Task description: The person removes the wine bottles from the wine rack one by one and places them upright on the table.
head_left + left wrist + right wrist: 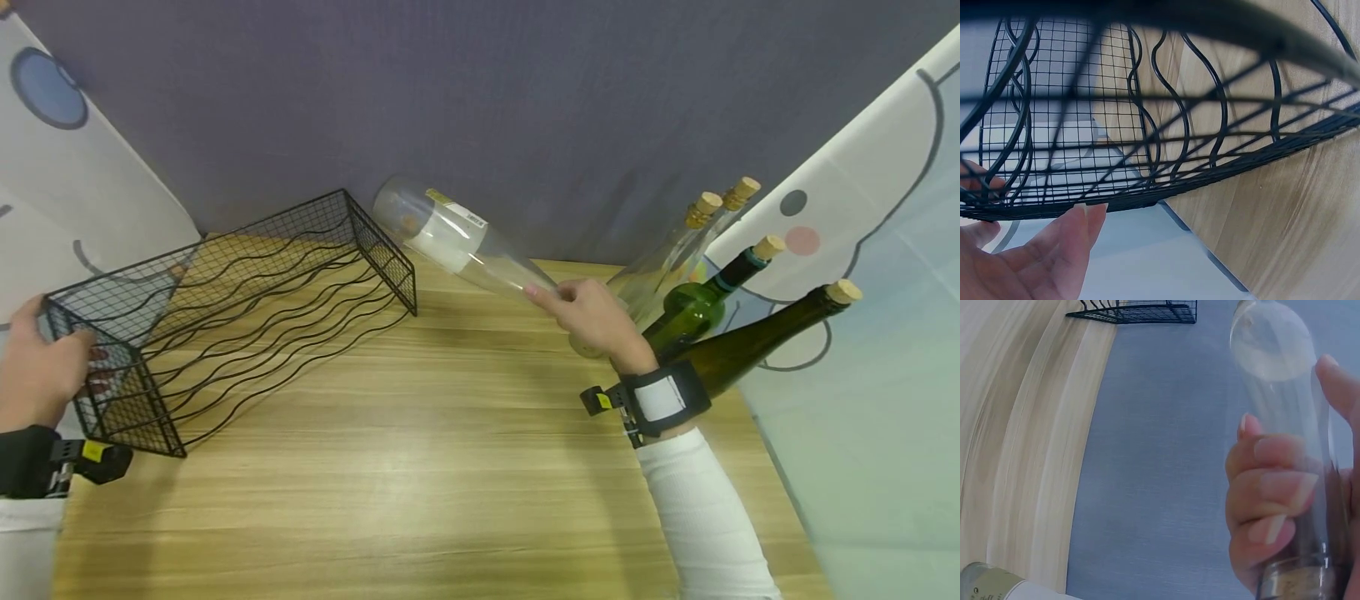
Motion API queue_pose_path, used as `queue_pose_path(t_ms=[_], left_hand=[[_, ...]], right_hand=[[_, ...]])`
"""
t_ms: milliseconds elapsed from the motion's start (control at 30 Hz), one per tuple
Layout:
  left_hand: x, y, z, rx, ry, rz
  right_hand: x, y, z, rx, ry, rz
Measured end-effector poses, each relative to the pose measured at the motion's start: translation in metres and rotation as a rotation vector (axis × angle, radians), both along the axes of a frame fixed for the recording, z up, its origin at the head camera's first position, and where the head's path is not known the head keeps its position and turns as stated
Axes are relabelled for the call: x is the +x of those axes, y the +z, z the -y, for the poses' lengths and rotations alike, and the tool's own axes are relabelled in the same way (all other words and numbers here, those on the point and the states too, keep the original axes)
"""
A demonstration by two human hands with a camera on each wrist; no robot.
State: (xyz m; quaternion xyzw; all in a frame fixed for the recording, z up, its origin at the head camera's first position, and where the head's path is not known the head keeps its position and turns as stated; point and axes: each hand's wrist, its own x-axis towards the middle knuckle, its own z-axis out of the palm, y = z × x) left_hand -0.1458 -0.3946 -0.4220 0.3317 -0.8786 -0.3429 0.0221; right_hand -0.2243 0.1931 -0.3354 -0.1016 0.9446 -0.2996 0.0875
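My left hand [37, 371] grips the left end of a black wire bottle rack [386, 254] with wavy crossbars. In the left wrist view its thumb and fingers [1054, 256] pinch the mesh end wall. My right hand [596, 317] has its fingers curled round the neck of a clear glass bottle [517, 267] with a white label. That bottle is tilted, its base towards the upper left, near the rack's right end. In the right wrist view a cork [1300, 582] shows at the mouth end, below the fingers [1279, 487].
Beside my right wrist stand corked bottles: two clear ones [667, 258], a green one [693, 308] and a dark olive one [738, 346]. A grey-blue backdrop [480, 108] rises behind the wooden table [390, 467], with printed panels [847, 200] at both sides.
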Motion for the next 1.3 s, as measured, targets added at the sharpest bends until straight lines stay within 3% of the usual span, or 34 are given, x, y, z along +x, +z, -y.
queue_pose_path(t_ms=[200,467,700,967,1200,1300], left_hand=[[0.001,0.003,-0.002,-0.012,0.022,0.008],[-0.002,-0.005,0.004,-0.017,0.029,0.0],[0.002,0.003,-0.003,-0.021,0.012,0.007],[-0.004,-0.013,0.012,-0.002,-0.008,-0.014],[0.003,0.004,-0.005,0.029,-0.026,-0.016],[0.004,0.005,-0.006,0.032,-0.033,-0.015]], right_hand=[[-0.004,-0.002,-0.002,-0.003,-0.013,-0.018],[-0.005,-0.005,-0.003,-0.055,-0.097,0.006],[-0.005,-0.009,-0.004,-0.146,-0.122,0.052],[-0.003,-0.011,-0.008,-0.303,-0.173,0.115],[0.0,-0.013,-0.01,-0.34,-0.196,0.127],[0.001,-0.016,-0.011,-0.365,-0.202,0.134]])
